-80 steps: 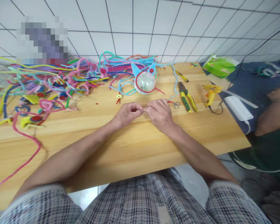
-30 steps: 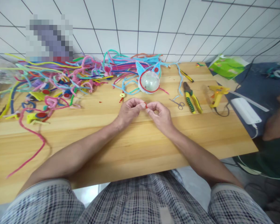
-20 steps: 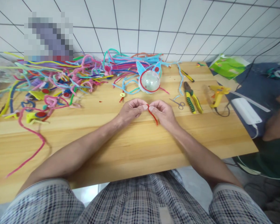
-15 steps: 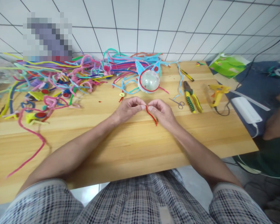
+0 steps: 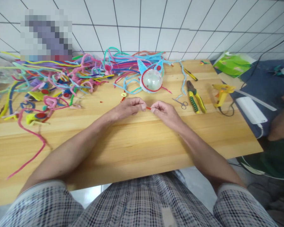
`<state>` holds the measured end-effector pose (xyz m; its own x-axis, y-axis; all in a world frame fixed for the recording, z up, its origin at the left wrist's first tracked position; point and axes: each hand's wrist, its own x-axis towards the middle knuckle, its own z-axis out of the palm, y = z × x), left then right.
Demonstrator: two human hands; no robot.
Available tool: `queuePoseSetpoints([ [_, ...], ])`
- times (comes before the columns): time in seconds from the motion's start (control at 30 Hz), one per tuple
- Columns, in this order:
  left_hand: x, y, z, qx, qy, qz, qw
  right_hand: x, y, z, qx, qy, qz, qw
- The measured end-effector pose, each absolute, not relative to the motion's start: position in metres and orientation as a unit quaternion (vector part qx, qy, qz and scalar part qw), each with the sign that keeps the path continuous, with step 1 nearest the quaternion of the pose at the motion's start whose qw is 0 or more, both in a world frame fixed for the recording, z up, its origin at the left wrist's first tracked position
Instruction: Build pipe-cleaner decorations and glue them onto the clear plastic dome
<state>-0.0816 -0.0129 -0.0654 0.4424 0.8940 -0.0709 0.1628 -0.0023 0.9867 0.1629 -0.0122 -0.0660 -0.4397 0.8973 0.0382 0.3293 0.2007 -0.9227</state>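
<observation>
Wood, pale and streaked with long grain, forms the tabletop point(image 5: 132, 148) across the room from me, and just above it the person's left hand point(image 5: 130, 108) and right hand point(image 5: 165, 113) each pinch a slender red stem point(image 5: 149, 108) between thumb and fingertips; it bridges the small gap between them as a short, nearly straight line, its ends hidden by the fingers. At twelve o'clock from that stem sits a clear, glossy dome point(image 5: 153, 81), rimmed in red and topped by two pointed, fuzzy blue ears point(image 5: 142, 66). At about ten, near the left hand, lies a pale yellow ring point(image 5: 123, 95). Farther out that way spreads a tangle of fluffy stems point(image 5: 77, 74), pink, purple, yellow and blue, some straight, some coiled, while one wavy pink strand point(image 5: 44, 143) trails toward eight. Toward three come small metal scissors point(image 5: 180, 102), then pliers point(image 5: 193, 101) with ribbed green-and-yellow grips, then a yellow plastic glue gun point(image 5: 221, 91); a slim yellow-and-black cutter point(image 5: 190, 74) lies at two, beside a limp light-blue strand point(image 5: 185, 75). Past the table's edge, a shiny green packet point(image 5: 232, 64) at two carries print too blurred for me to read, and a smooth white box point(image 5: 251, 109) with a cord rests at three, near another person's bare arm point(image 5: 282, 121).
</observation>
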Motion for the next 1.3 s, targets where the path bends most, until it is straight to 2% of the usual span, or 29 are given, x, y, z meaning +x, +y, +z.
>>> queuePoseSetpoints([
  [0.2, -0.083, -0.014, -0.065, 0.616, 0.411, 0.26, 0.62, 0.163, -0.013, -0.063, -0.409, -0.748, 0.453, 0.259],
  [0.57, -0.076, -0.017, -0.07, 0.505, 0.389, 0.263, 0.724, 0.162, -0.015, -0.064, -0.4, -0.734, 0.478, 0.27],
  [0.87, -0.075, -0.017, -0.072, 0.497, 0.38, 0.245, 0.741, 0.163, -0.014, -0.068, -0.394, -0.747, 0.461, 0.272],
  [1.3, -0.067, -0.02, -0.073, 0.404, 0.375, 0.288, 0.783, 0.162, -0.015, -0.065, -0.408, -0.729, 0.476, 0.276],
])
